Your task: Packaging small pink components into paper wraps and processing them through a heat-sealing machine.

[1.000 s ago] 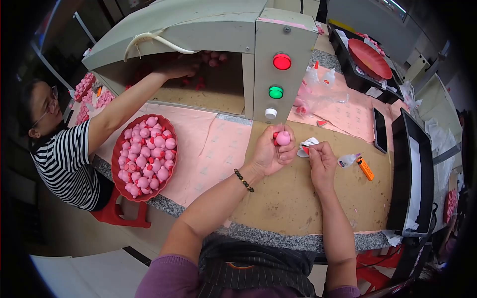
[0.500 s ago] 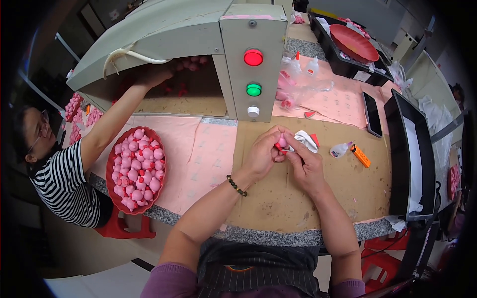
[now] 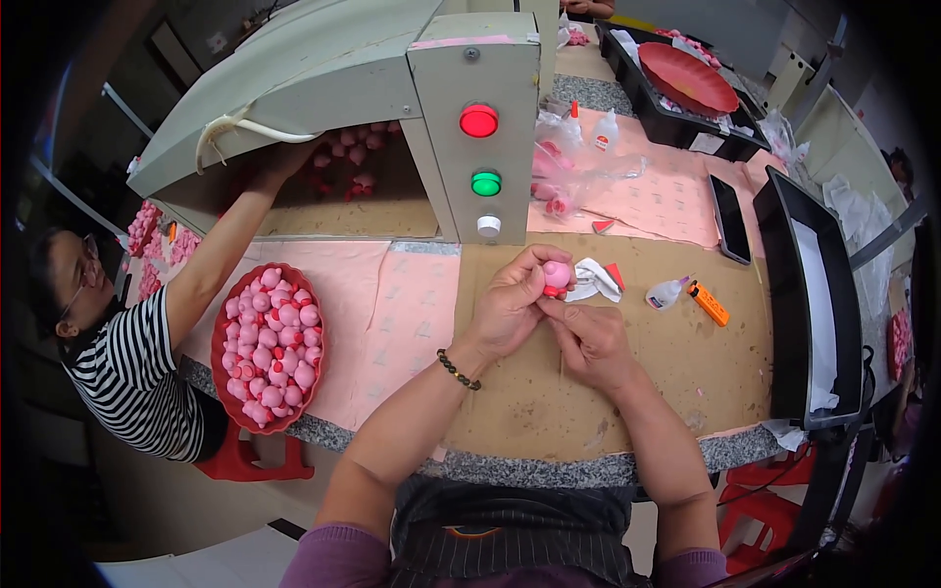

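Note:
A small round pink figurine (image 3: 556, 274) with a red base is pinched between the thumb and fingers of my left hand (image 3: 505, 309), held above the brown board. Just below it, my right hand (image 3: 594, 343) is closed, its fingertips against the left hand near the figurine's base. Whatever the right fingers hold, if anything, is hidden. Beside the hands lie a crumpled white cloth (image 3: 592, 280) and a small red piece (image 3: 615, 276). Farther right are a small clear glue bottle (image 3: 665, 293) and an orange utility knife (image 3: 708, 304).
A scalloped red tray (image 3: 224, 377) heaped with pink figurines stands at left. Behind it, a co-worker's arm (image 3: 227, 263) reaches into a grey machine (image 3: 472, 69) with figurines inside. At right are a phone (image 3: 728, 220) and a black bin (image 3: 781, 323). Glue bottles (image 3: 606, 129) stand farther back.
My right fingers have drawn back from the figurine and curled below it. The figurine now shows more fully in my left hand. The whole view has shifted slightly.

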`<state>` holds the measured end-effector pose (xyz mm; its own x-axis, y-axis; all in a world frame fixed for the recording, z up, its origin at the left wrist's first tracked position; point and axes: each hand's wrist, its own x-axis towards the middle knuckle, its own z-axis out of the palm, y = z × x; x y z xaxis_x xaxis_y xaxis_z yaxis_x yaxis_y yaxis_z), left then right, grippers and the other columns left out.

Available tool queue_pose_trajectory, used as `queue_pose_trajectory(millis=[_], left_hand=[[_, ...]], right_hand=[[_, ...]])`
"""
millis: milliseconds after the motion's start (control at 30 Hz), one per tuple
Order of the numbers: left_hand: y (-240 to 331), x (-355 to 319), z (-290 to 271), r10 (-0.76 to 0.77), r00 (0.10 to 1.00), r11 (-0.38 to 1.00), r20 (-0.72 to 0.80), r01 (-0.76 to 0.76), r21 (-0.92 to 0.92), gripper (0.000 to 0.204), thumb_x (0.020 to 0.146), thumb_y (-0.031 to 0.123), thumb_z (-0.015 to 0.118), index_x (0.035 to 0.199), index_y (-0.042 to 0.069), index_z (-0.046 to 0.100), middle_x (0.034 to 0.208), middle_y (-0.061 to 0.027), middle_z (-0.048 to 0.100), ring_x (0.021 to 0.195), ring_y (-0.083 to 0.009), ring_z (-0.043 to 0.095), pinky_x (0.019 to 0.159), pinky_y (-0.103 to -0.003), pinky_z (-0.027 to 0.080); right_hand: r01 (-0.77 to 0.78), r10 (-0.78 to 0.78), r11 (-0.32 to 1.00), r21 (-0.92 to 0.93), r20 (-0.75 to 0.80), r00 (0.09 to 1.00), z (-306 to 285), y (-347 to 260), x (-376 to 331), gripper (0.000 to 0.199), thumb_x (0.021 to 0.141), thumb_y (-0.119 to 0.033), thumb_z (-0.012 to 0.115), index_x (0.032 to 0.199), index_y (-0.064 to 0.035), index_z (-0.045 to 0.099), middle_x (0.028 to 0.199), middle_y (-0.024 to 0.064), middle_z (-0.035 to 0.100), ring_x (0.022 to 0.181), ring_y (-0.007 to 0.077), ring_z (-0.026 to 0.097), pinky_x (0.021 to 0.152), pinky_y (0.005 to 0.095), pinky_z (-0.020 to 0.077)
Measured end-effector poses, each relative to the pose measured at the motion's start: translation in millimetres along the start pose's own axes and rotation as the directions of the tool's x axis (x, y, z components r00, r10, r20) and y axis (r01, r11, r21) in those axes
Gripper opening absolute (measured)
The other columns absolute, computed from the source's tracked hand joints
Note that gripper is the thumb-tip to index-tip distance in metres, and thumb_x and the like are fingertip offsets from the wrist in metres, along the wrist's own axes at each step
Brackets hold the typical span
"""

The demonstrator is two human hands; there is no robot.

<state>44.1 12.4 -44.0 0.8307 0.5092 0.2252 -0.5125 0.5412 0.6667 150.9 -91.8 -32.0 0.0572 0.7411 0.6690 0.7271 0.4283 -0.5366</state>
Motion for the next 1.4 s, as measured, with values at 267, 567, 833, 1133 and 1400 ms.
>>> queue_pose_trajectory(millis=[267,567,833,1133,1400], left_hand=[[2.1,1.9,0.9,-0.032,0.994,0.999,-0.103,0.033,0.007,0.033,0.090,0.022,0.053,0.117,0.004,0.045,0.114,-0.0104,0.052,0.095,-0.0188,0.053,0.085,-0.033,0.045],[-0.5,1.9,-2.0,-0.072,0.997,0.992,0.009,0.072,-0.105,0.034,0.089,0.016,0.055,0.119,0.002,0.047,0.118,-0.0120,0.052,0.091,-0.0183,0.052,0.080,-0.030,0.044],[0.3,1.8,6.6,-0.121,0.987,0.993,-0.110,0.122,0.004,0.033,0.085,0.008,0.060,0.116,0.001,0.049,0.113,-0.0088,0.053,0.098,-0.0163,0.055,0.083,-0.029,0.048],[-8.0,0.2,9.5,-0.004,0.981,0.961,-0.196,0.058,0.271,0.036,0.076,-0.013,0.058,0.111,-0.004,0.052,0.103,-0.0133,0.058,0.090,-0.0189,0.060,0.078,-0.032,0.056],[-9.7,-0.4,11.1,-0.022,0.977,0.945,-0.213,0.090,0.315,0.036,0.075,-0.014,0.058,0.110,-0.007,0.052,0.097,-0.0154,0.060,0.083,-0.0196,0.062,0.073,-0.031,0.056]], right_hand=[[-0.190,0.203,0.979,0.075,-0.232,0.951,-8.4,3.4,2.0,0.020,0.080,0.002,0.057,0.100,0.0004,0.061,0.071,0.0098,0.062,0.059,0.0186,0.061,0.058,0.0249,0.0480],[-0.523,0.683,0.645,0.557,-0.113,0.722,-18.3,22.6,3.1,0.014,0.085,-0.004,0.057,0.096,0.0011,0.064,0.086,0.0049,0.063,0.079,0.0097,0.056,0.073,0.0205,0.0429],[-0.467,0.666,0.563,0.682,-0.039,0.745,-12.9,4.1,8.7,0.011,0.087,0.000,0.054,0.094,0.0005,0.062,0.081,0.0006,0.057,0.065,0.0049,0.051,0.054,0.0167,0.0402],[-0.462,0.657,0.574,0.676,-0.043,0.753,-7.8,5.2,3.5,0.019,0.084,-0.001,0.059,0.103,0.0017,0.060,0.074,0.0021,0.060,0.056,0.0033,0.051,0.044,0.0147,0.0391],[-0.539,0.745,0.438,0.720,0.045,0.665,-9.8,3.9,7.4,0.021,0.082,0.001,0.060,0.103,0.0015,0.061,0.071,0.0026,0.060,0.052,0.0044,0.051,0.043,0.0151,0.0404]])
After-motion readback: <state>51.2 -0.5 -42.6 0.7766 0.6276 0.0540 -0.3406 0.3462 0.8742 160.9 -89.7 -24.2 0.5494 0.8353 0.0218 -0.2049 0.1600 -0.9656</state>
